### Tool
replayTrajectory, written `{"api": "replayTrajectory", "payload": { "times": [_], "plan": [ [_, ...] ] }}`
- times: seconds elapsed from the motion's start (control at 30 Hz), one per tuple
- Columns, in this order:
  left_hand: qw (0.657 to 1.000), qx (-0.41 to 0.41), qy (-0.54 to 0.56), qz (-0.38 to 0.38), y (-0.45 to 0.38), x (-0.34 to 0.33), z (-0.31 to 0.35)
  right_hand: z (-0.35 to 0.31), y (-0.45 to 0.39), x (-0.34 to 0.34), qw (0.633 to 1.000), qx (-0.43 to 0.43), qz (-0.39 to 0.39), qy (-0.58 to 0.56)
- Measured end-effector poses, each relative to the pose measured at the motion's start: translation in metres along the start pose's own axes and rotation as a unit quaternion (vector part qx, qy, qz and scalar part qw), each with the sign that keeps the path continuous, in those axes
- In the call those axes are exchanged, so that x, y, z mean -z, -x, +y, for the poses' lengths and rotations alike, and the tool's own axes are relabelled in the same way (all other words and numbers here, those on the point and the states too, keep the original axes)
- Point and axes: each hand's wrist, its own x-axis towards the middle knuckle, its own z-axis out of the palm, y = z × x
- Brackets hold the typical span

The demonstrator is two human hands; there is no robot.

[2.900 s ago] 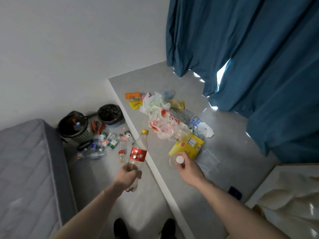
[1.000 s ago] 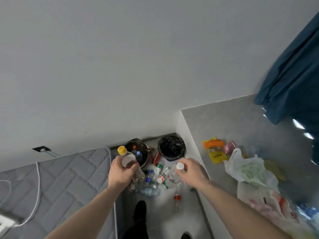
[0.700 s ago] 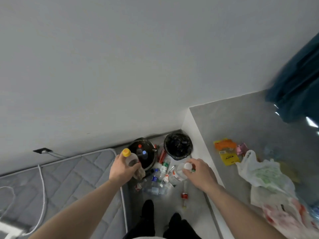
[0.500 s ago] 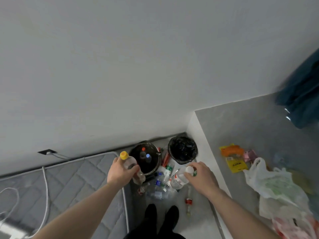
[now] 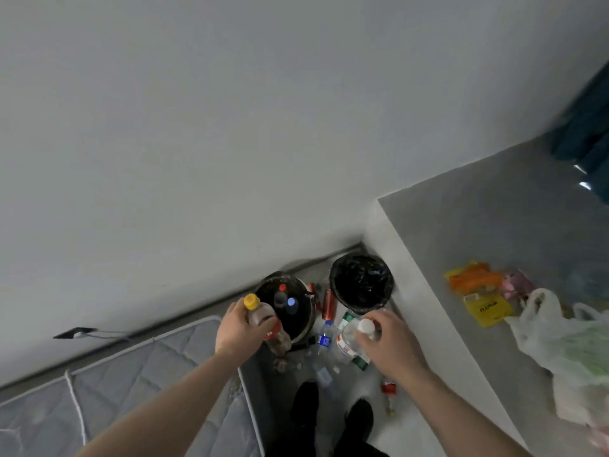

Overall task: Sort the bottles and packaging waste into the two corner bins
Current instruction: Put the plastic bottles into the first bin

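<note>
My left hand [image 5: 235, 334] grips a clear bottle with a yellow cap and red label [image 5: 263, 321], held over the near rim of the left bin [image 5: 304, 328], which holds several bottles. My right hand [image 5: 392, 347] grips a clear white-capped bottle [image 5: 354, 334] just in front of the right bin [image 5: 361, 285], lined with a black bag. Several loose bottles [image 5: 324, 338] lie on the floor between the bins and my feet.
A grey mattress [image 5: 131, 390] lies at the left. A raised grey platform [image 5: 494, 245] at the right carries an orange packet [image 5: 471, 278], a yellow packet [image 5: 491, 308] and plastic bags [image 5: 566, 344]. A blue curtain [image 5: 590, 127] hangs at far right. My shoes [image 5: 329, 413] are below.
I have turned from the platform to the corner bins. Both hands, each still holding its bottle, have come closer to the bins; the left bottle now hangs at the left bin's rim.
</note>
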Motion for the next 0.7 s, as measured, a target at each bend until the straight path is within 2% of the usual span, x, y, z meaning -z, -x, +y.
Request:
{"api": "replayTrajectory", "payload": {
  "times": [0.13, 0.23, 0.43, 0.7],
  "plan": [
    [0.996, -0.024, -0.077, -0.026, -0.075, -0.043, -0.037, 0.024, -0.05, -0.053, 0.999, -0.007, 0.024, -0.035],
    [0.991, -0.044, -0.121, -0.018, -0.121, -0.08, -0.076, 0.044, -0.089, -0.101, 0.995, -0.015, 0.038, -0.087],
    [0.997, -0.061, -0.049, 0.023, -0.172, -0.135, -0.128, 0.08, -0.142, -0.205, 0.982, -0.016, 0.089, -0.166],
    [0.971, -0.212, -0.106, 0.014, -0.227, -0.191, -0.193, 0.099, -0.158, -0.298, 0.962, 0.008, 0.169, -0.215]
  ]
}}
